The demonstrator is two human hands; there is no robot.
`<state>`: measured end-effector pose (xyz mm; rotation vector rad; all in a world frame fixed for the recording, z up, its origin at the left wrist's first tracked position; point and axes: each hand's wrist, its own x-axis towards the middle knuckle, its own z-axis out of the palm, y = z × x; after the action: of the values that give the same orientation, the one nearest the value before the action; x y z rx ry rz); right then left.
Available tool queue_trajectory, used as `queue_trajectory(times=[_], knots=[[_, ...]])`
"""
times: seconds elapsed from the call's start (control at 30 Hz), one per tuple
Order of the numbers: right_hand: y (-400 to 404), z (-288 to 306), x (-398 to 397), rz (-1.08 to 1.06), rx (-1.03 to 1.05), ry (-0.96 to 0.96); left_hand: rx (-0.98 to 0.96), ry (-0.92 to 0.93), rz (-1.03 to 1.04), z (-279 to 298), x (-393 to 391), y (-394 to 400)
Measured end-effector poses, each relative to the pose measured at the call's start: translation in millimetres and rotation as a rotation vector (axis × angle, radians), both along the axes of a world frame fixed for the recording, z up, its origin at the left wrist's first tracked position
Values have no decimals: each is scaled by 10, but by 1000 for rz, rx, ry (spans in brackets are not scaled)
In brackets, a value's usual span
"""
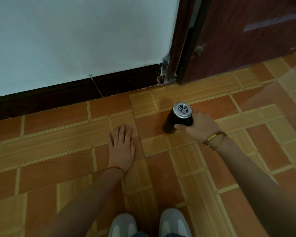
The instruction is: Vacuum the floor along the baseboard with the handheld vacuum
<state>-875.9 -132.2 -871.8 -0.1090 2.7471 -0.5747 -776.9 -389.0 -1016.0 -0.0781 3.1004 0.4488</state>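
Note:
The handheld vacuum (176,118) is a black cylinder with a silver vented end cap facing up. It stands nose-down on the orange tiled floor (58,168), a short way out from the wall. My right hand (199,128) grips its upper body, thumb curled round the near side. My left hand (121,146) lies flat on the tiles with straight fingers, left of the vacuum. The dark brown baseboard (75,94) runs along the foot of the white wall (75,35), beyond both hands.
A dark red door (255,36) and its frame (174,48) stand at the right end of the baseboard. A thin pale line (96,86) crosses the baseboard. My two grey shoes (149,224) are at the bottom edge.

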Motion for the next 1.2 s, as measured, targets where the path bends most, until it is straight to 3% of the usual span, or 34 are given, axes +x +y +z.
queue_trajectory(times=[0.1,0.2,0.6,0.73,0.9,1.03,1.2], knots=[[21,21,68,-27,15,7,4,13,0,-9,1,0],[37,134,168,23,-92,-190,16,22,5,-18,8,-3],[123,215,741,415,-76,-326,13,17,7,-27,2,-13],[211,159,803,397,-99,-312,24,9,0,-20,3,-18],[250,154,740,308,-47,-54,42,13,-16,40,4,-42],[136,124,703,349,-119,-153,48,17,14,82,26,-133],[-13,81,585,228,-205,-159,-11,11,75,60,50,-314]])
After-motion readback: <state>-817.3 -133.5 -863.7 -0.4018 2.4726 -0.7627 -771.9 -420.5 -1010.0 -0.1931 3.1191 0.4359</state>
